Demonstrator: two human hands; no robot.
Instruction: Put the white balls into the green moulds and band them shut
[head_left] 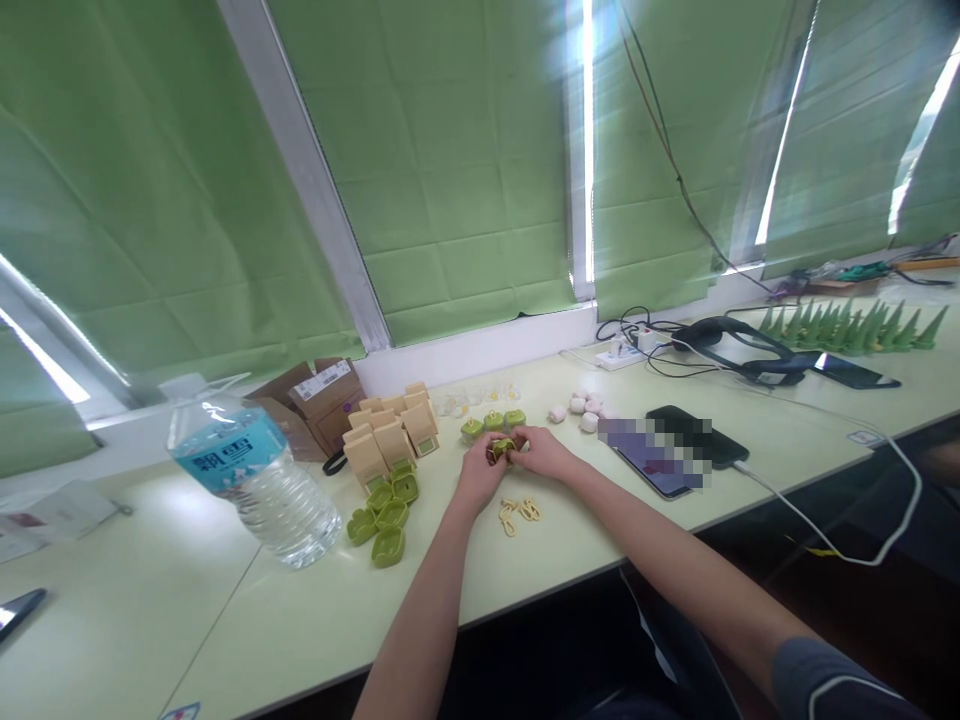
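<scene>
Head view: left hand (480,468) and right hand (546,452) meet at the fingertips, both pinching one small green piece (502,450) between them. Fingers hide much of it; can't tell if it rests on the table (450,590) or hangs just above.

Risks, my judgement: piece is small and grip is fingertips only, so uneven pressure could pop it out. Three green blocks (493,421) sit in a row just behind the hands; a knuckle pushing forward could knock them out of line. Yellow loops (529,510) lie loose on the near side, between the forearms; a dropping wrist could scatter them or drag one off the near edge. Green cups (388,546) lie left of the left forearm, so an outward elbow swing might shove them into the water bottle (281,505). White pieces (589,422) beyond the right hand look rounded and might roll if bumped.
</scene>
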